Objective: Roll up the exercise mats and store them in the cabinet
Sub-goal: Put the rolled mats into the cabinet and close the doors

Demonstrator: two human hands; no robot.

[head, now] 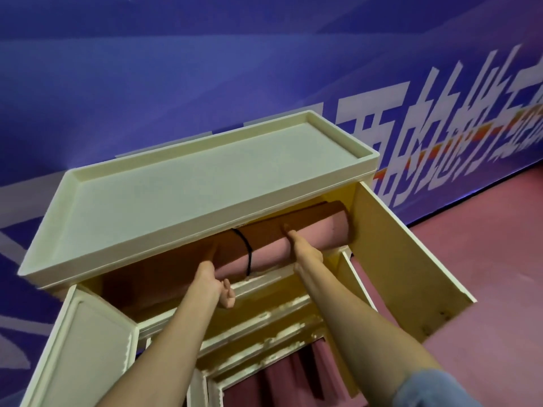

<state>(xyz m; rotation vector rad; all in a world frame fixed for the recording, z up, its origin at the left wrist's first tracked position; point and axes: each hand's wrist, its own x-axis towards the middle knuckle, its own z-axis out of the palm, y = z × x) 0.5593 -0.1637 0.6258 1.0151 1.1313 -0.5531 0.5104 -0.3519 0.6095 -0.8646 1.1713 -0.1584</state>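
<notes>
A rolled pink exercise mat (pixel 317 236), tied with a black cord (pixel 248 254), lies across the top shelf of a cream cabinet (pixel 205 183) with both doors open. My left hand (pixel 214 280) holds the roll's left part, thumb reaching over the top and fingers curled below it. My right hand (pixel 305 254) holds the roll right of the cord, thumb laid over the top. The roll's left end is hidden under the cabinet top.
The right door (pixel 411 259) stands open to the right, the left door (pixel 88 348) to the left. Slatted shelves (pixel 279 312) sit below the roll, with pink folds beneath. A blue wall with white lettering stands behind; the floor (pixel 484 259) is pink.
</notes>
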